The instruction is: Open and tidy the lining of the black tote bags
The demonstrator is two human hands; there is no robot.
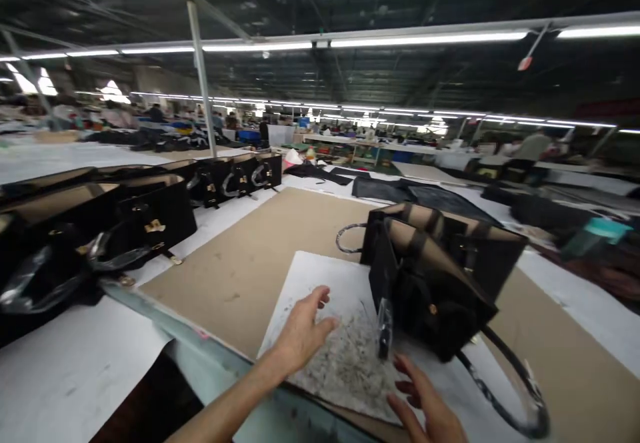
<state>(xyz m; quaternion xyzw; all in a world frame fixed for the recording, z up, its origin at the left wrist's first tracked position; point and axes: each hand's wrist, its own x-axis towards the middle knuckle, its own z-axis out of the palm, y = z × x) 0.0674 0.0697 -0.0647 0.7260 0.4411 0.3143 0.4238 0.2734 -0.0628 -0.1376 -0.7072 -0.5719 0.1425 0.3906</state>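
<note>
Bag (pixel 436 296) is leaning at one o'clock from the nearer, spread right hand (pixel 429 408), while the left hand (pixel 300 335) is lying spread.

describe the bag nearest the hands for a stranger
Find the big brown board. On its stained white sheet, just beyond the right hand, sits an open black bag. Unlike the bags lined up at left, it stands alone, tilted.

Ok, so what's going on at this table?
A person is at a table in a large workshop. Their left hand is spread open over a stained white sheet, and the right hand is open beside an open black handbag standing tilted on it. Neither hand grips anything. More black handbags sit in a row at left.
</note>
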